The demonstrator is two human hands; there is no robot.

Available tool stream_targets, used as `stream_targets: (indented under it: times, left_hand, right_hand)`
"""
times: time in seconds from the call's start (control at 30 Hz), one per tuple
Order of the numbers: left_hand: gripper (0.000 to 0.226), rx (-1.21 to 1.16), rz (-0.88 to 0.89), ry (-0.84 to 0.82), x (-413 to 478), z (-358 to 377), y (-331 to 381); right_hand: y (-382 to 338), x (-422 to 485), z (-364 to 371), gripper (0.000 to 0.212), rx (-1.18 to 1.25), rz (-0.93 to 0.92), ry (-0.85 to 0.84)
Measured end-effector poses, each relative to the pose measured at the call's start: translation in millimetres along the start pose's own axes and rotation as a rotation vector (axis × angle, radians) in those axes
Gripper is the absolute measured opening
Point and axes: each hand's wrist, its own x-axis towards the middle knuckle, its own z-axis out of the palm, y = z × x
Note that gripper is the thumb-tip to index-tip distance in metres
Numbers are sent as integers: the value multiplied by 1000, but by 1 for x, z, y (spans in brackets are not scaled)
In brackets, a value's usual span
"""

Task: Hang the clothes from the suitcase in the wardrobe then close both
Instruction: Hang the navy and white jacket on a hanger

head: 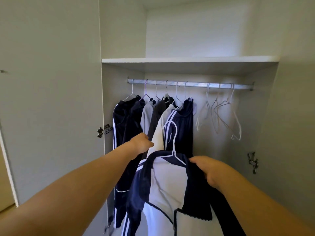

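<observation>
— Hanging on a thin white wire hanger (173, 151), that navy and white zip-front jacket (167, 184) is held in front of the open white wardrobe (265, 116), below its metal rail (192, 84), with the zip partly undone.

— And inside?

— Several navy, grey and white hung garments (126, 120) are bunched at the rail's left. A few bare white hangers (221, 113) are on the right, and there's a white shelf (187, 59) above.

— The hands?

— Both arms are stretched forward. The right hand (209, 169) curls its fingers round the jacket's navy shoulder. The left hand (142, 143) is against the hung garments with its fingertips hidden, so I cannot tell its grip.
</observation>
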Motion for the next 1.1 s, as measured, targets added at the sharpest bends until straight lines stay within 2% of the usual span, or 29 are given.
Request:
stream_targets:
  times: [0.2,0.43,0.53,0.63,0.73,0.9,1.03,1.1]
  left_hand:
    - [11,22,25,-17,6,17,11]
    - [4,-33,27,-12,21,29,21]
    - [8,-41,45,5,34,32,25]
    - [8,-34,61,7,50,30,29]
    - [19,-25,76,26,78,27,30]
    - [4,-50,101,30,137,27,43]
    - [26,-49,187,14,193,33,63]
    - [26,1,225,-30,221,37,75]
  right_hand:
    - [17,-2,-33,25,99,36,90]
    - [-4,-7,-26,22,238,-132,60]
    - [-19,-1,-19,32,195,-223,128]
    - [-32,16,-14,33,173,-252,170]
    - [-45,41,-10,34,173,-275,220]
    - [-75,88,-9,30,243,-321,277]
    - [-113,131,-10,25,284,-349,318]
    - [-135,154,-12,25,308,-371,343]
